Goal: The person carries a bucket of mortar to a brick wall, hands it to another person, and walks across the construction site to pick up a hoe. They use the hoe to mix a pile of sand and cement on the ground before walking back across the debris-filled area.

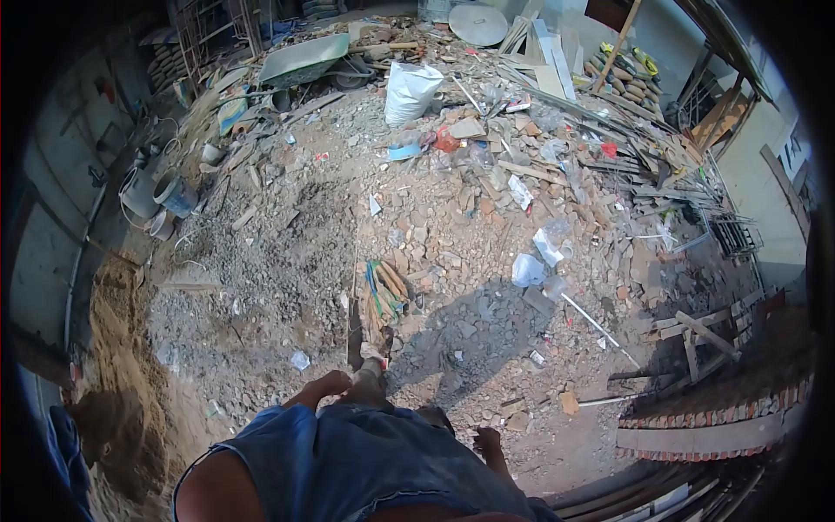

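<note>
My left hand (pixel 335 382) hangs beside my left leg, near the knee; it is small in view and its fingers do not show clearly. My right hand (pixel 489 439) hangs low on the right side of my body with its fingers curled in, and no object shows in it. Both hands are apart from the rubble below. One foot (pixel 374 351) is forward on the ground. Just ahead of it lies a crumpled green, yellow and brown sack (pixel 384 289).
Broken rubble (pixel 461 252) and grey gravel (pixel 270 252) cover the ground. Buckets (pixel 176 193) stand at left, near a sand heap (pixel 117 348). Farther off are a wheelbarrow (pixel 304 61) and a white sack (pixel 412 93). Planks (pixel 644 183) and a brick edge (pixel 713 435) lie right.
</note>
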Demonstrator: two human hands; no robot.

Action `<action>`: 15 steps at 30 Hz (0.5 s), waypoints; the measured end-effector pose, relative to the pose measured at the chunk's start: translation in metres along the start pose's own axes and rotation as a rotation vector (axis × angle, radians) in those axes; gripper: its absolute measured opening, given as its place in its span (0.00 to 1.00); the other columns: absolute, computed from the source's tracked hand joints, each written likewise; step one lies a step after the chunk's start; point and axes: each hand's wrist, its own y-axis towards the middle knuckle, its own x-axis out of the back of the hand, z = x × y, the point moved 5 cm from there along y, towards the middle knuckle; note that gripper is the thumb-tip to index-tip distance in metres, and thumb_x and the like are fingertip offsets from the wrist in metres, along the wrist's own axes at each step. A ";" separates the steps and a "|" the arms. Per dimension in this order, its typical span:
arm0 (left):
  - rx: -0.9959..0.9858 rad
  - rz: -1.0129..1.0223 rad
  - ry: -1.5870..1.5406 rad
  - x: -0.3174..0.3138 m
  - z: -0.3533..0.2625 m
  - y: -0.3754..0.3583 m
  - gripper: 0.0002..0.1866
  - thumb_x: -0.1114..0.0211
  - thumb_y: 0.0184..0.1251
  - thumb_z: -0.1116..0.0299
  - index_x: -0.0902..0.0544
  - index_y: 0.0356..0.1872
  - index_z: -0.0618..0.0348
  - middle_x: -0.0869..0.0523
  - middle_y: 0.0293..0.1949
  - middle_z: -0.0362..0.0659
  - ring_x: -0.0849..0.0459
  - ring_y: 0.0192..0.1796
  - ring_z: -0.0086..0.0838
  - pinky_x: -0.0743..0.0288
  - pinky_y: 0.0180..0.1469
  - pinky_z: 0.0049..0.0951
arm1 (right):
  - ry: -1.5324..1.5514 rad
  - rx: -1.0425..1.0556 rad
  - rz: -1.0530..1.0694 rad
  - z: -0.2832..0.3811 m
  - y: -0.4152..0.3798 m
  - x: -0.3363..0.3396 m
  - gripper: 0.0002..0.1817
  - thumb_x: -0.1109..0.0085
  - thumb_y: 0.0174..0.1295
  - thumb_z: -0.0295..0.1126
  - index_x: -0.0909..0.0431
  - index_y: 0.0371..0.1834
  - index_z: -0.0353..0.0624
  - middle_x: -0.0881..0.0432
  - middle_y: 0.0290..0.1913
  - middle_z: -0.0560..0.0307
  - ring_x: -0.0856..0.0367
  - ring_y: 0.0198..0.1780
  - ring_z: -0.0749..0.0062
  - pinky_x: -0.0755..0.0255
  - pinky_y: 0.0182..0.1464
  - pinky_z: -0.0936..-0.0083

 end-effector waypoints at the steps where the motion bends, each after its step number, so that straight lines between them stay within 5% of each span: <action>1: -0.001 0.001 0.001 0.001 -0.002 -0.001 0.06 0.46 0.45 0.68 0.22 0.22 0.55 0.20 0.26 0.40 0.22 0.35 0.32 0.28 0.32 0.31 | 0.002 0.000 0.000 0.000 0.001 0.001 0.11 0.49 0.51 0.35 0.31 0.28 0.37 0.31 0.15 0.54 0.34 0.11 0.72 0.40 0.11 0.75; 4: 0.011 -0.002 -0.056 0.012 -0.018 -0.009 0.06 0.46 0.45 0.67 0.22 0.22 0.55 0.21 0.26 0.40 0.22 0.35 0.32 0.28 0.32 0.31 | 0.010 -0.005 0.021 -0.002 0.002 0.003 0.10 0.50 0.52 0.34 0.31 0.28 0.37 0.31 0.15 0.54 0.35 0.11 0.72 0.40 0.10 0.76; 6: 0.327 0.087 -0.394 0.017 -0.023 -0.017 0.06 0.47 0.45 0.68 0.22 0.23 0.55 0.21 0.26 0.40 0.22 0.34 0.31 0.28 0.33 0.29 | -0.014 0.028 -0.001 0.000 0.001 0.005 0.10 0.51 0.53 0.35 0.31 0.28 0.38 0.31 0.15 0.54 0.34 0.11 0.72 0.40 0.10 0.76; 7: 0.326 0.087 -0.392 0.014 -0.017 -0.014 0.06 0.47 0.45 0.68 0.22 0.23 0.55 0.21 0.26 0.40 0.22 0.34 0.31 0.28 0.33 0.29 | -0.012 0.028 -0.002 0.000 0.001 0.005 0.10 0.51 0.53 0.35 0.31 0.28 0.38 0.31 0.15 0.54 0.34 0.11 0.72 0.40 0.10 0.76; 9: 0.004 0.021 -0.028 0.012 -0.019 -0.006 0.08 0.50 0.47 0.69 0.23 0.23 0.58 0.22 0.25 0.41 0.21 0.31 0.29 0.27 0.31 0.26 | -0.057 0.017 0.008 0.002 -0.001 0.006 0.10 0.51 0.53 0.35 0.30 0.27 0.38 0.30 0.15 0.55 0.33 0.12 0.74 0.39 0.11 0.76; 15: 0.153 0.023 -0.308 0.022 -0.026 -0.009 0.09 0.53 0.48 0.70 0.23 0.22 0.60 0.22 0.24 0.42 0.21 0.26 0.27 0.27 0.27 0.26 | 0.117 0.007 0.067 0.029 -0.014 0.004 0.10 0.51 0.54 0.36 0.32 0.36 0.44 0.30 0.19 0.59 0.35 0.14 0.75 0.36 0.15 0.75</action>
